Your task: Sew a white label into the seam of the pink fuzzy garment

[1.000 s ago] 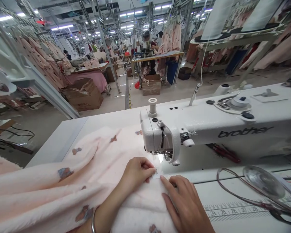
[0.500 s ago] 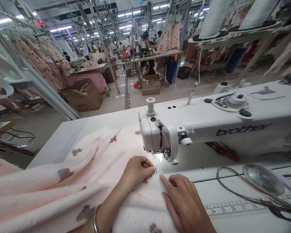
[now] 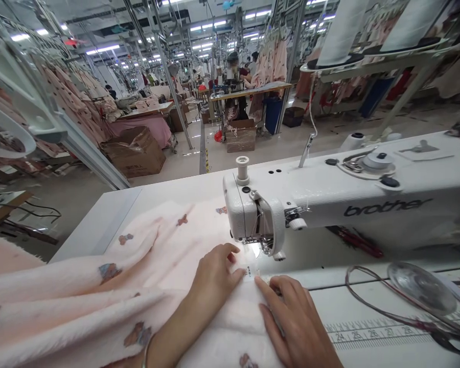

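Observation:
Pale pink fleece fabric (image 3: 168, 260) with printed bear figures spreads over the left of the sewing table and under the needle area of a white sewing machine (image 3: 283, 204). A small white label (image 3: 249, 272) with dark print lies on its right edge, just in front of the presser foot. My left hand (image 3: 216, 273) rests on the fleece left of the label, open, thumb tip at the label and index finger apart from it. My right hand (image 3: 295, 317) lies open on the fabric's right edge, its index fingertip touching beside the label and its thumb apart.
Right of my hands are a printed ruler (image 3: 375, 333), black-handled scissors (image 3: 452, 340), a looped cord and a clear round disc (image 3: 421, 289). A red-handled tool (image 3: 358, 243) lies beneath the machine arm. Thread cones (image 3: 341, 36) stand behind; boxes and people are farther off.
My left thumb and index finger, earlier closed together at the label, have come apart, uncovering more of its print. The right hand stays nearly in place. The view has shifted slightly.

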`<state>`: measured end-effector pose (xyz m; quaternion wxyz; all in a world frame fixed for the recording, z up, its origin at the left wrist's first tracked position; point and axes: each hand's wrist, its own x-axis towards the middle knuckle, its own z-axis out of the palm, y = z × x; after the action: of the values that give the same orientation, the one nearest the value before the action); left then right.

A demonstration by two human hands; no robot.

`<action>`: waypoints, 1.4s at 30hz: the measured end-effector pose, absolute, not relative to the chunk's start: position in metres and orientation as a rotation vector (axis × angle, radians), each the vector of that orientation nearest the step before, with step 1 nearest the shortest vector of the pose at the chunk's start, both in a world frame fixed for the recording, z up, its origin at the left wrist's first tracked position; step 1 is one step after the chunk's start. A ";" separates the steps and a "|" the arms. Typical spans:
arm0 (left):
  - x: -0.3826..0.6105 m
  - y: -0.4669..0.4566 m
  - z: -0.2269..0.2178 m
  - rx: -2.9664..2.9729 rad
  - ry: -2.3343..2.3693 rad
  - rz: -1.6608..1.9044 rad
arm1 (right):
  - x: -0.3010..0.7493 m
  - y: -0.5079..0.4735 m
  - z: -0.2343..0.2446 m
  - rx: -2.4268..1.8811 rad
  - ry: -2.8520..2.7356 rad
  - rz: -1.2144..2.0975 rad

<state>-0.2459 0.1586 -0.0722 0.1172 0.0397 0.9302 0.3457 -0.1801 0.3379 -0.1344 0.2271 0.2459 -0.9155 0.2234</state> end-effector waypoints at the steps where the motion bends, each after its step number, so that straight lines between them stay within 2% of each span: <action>1: -0.241 0.154 -0.069 0.243 2.806 0.916 | -0.180 0.338 -0.135 0.679 -2.530 0.619; 6: -0.215 0.133 -0.072 1.090 2.861 0.750 | -0.179 0.337 -0.134 0.669 -2.507 0.642; 10: -0.207 0.129 -0.086 1.456 2.855 0.417 | -0.179 0.337 -0.135 0.672 -2.491 0.652; 14: -0.206 0.129 -0.094 1.463 2.882 0.274 | -0.180 0.339 -0.136 0.673 -2.547 0.671; 42: -0.205 0.129 -0.099 1.364 2.892 0.272 | -0.176 0.337 -0.130 0.634 -2.522 0.699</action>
<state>-0.2051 0.1288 -0.0991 -0.0337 0.4247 0.9007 0.0848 -0.1763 0.3373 -0.1299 0.2224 0.2295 -0.9132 0.2530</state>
